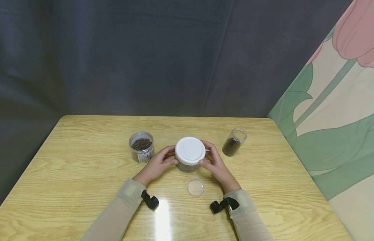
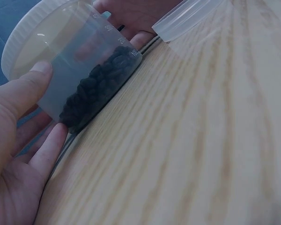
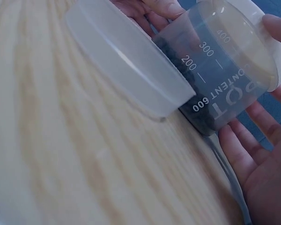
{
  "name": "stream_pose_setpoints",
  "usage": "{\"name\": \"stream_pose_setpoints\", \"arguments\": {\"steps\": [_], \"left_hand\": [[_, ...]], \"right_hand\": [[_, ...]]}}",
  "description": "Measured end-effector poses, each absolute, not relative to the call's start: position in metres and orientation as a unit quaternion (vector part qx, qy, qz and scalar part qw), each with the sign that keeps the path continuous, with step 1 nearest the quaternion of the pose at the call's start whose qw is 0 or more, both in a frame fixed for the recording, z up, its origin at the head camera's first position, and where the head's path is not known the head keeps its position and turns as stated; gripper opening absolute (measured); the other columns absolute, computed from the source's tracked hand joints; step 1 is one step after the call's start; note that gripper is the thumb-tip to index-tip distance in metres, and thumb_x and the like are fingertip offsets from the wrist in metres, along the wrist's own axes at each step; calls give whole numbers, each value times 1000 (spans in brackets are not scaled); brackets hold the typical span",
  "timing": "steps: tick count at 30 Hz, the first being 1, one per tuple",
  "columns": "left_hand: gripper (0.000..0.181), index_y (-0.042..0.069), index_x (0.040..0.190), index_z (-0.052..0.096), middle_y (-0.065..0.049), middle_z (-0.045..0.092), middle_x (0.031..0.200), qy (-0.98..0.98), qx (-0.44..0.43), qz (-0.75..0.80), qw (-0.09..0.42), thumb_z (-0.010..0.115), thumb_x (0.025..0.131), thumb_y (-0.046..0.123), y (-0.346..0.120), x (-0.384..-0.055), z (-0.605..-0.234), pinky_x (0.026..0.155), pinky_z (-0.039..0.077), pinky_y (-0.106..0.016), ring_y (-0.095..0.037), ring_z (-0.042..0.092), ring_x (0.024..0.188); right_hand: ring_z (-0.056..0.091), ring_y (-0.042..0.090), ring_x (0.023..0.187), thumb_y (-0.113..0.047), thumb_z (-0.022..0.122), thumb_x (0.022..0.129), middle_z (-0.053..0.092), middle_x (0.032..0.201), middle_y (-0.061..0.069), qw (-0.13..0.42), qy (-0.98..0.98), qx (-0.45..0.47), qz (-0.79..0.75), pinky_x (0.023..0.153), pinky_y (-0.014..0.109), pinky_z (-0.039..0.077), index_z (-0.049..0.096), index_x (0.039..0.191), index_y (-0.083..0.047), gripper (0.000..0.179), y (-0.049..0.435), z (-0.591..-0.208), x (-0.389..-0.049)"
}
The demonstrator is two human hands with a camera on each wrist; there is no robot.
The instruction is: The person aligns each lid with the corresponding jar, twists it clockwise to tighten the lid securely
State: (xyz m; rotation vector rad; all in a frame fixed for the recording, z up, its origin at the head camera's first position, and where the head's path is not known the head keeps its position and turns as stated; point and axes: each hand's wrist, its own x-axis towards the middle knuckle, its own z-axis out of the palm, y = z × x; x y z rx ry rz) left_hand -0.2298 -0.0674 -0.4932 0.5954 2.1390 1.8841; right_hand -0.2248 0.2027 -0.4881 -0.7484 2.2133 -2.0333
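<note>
A translucent measuring jar (image 3: 215, 70) with a white lid (image 1: 190, 150) stands on the table between both hands. Dark bean-like pieces (image 2: 100, 82) fill its lower part, and printed volume marks run up its wall. My left hand (image 1: 158, 164) holds the jar from the left, its thumb (image 2: 30, 84) on the upper wall and fingers around the base. From the right, my right hand (image 1: 216, 164) grips it, thumb against the lid's rim and fingers behind. In front of the jar lies a small clear round lid (image 1: 195, 187), near both wrists.
An uncovered clear tub (image 1: 141, 158) of dark brown bits, with a label, stands to the left. At the right is a narrower clear jar (image 1: 231, 147), lidless and partly filled with dark material. Dark cloth (image 1: 144, 60) hangs behind the wooden table (image 1: 84, 187).
</note>
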Motion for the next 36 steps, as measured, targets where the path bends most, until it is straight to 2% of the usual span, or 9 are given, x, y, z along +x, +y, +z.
{"name": "stream_pose_setpoints", "arguments": {"steps": [6,16,24,31,36], "left_hand": [[58,8,153,43,-15,48,150,732,199,640,118,66,100,10,-68,-229,-492,106,48,-24,-30,49,138],[61,2,153,40,-22,47,150,734,209,637,107,67,99,10,-68,-226,-494,107,48,-26,-35,48,137],[60,3,153,41,-21,48,150,729,212,642,103,67,99,10,-67,-229,-494,107,48,-25,-35,48,138],[61,2,153,40,-22,48,148,730,214,640,103,67,99,9,-67,-229,-495,107,48,-25,-35,49,137],[61,3,153,41,-21,48,149,732,217,638,99,67,99,11,-68,-229,-496,108,48,-26,-35,49,137]], "right_hand": [[53,21,118,-6,75,91,40,144,21,21,712,-233,-662,99,31,54,31,151,-3,75,202,-488,-225],[53,21,118,-14,72,95,40,141,25,24,705,-252,-663,102,29,52,29,157,-6,76,203,-492,-223],[53,20,121,-9,64,99,42,152,17,20,724,-245,-644,100,38,50,33,159,-11,68,206,-491,-226],[53,20,120,-1,64,95,42,147,21,16,712,-250,-656,101,31,52,34,156,-5,68,204,-490,-225],[54,22,119,1,70,92,42,143,20,16,707,-246,-663,101,31,53,34,154,-6,72,202,-490,-225]]}}
